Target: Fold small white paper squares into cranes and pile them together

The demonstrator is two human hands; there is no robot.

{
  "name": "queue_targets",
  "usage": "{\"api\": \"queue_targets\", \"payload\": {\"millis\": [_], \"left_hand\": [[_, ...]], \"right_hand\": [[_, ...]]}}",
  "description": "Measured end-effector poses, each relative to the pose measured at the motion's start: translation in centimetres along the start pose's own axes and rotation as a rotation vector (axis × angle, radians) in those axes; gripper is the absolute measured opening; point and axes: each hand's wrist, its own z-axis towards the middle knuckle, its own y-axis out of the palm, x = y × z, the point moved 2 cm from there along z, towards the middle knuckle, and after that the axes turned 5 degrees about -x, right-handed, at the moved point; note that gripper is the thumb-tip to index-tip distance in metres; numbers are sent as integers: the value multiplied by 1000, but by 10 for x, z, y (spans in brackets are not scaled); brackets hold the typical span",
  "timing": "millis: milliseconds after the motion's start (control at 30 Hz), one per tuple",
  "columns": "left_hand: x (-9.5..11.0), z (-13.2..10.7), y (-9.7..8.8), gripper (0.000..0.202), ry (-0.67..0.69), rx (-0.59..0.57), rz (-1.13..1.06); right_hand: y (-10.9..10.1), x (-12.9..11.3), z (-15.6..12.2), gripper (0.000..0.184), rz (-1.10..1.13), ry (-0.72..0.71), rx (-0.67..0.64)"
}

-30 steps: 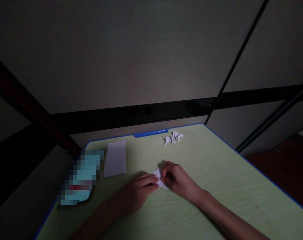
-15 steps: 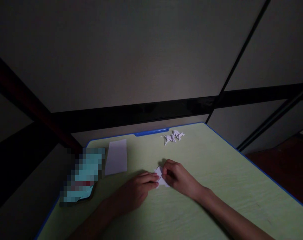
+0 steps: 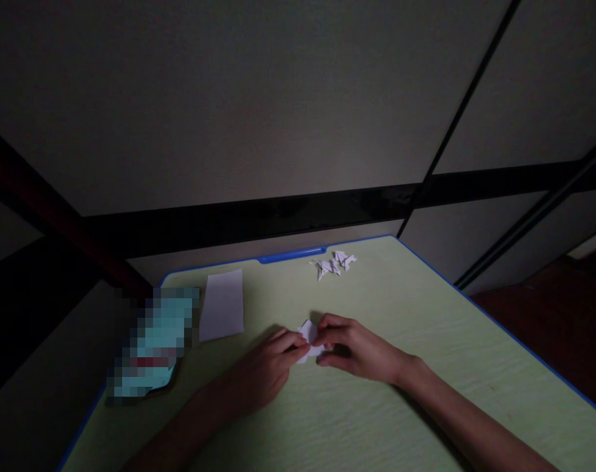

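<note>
A small folded piece of white paper (image 3: 307, 330) is between my two hands, low over the pale green table. My left hand (image 3: 277, 357) pinches its left side with thumb and fingers. From the right, my right hand (image 3: 349, 344) has its fingers curled at the paper's right edge, thumb and index finger apart. The fingers cover parts of the paper, so its full shape is hidden.
Small folded paper figures (image 3: 334, 263) lie near the far edge of the table (image 3: 425, 328). A stack of white paper (image 3: 222, 305) lies at the left, beside a phone (image 3: 155, 341) with a blurred screen. Behind the table stand dark-banded panels (image 3: 258, 118).
My right hand's thumb and fingers have spread apart and the hand has turned a little. The left hand still grips the paper. The whole view has shifted slightly.
</note>
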Motion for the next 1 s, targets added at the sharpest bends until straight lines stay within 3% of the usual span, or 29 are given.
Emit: {"api": "queue_targets", "payload": {"millis": [233, 433, 633, 1000], "left_hand": [[4, 2, 2, 40, -40, 52, -15], [6, 2, 0, 32, -56, 48, -44], [5, 3, 1, 31, -97, 74, -54], [1, 10, 9, 16, -70, 78, 268]], "right_hand": [[-1, -4, -1, 14, -74, -35, -37], [1, -11, -2, 20, -232, 40, -64], [-3, -15, 1, 19, -169, 27, -57], [-1, -12, 1, 16, -188, 14, -34]]}}
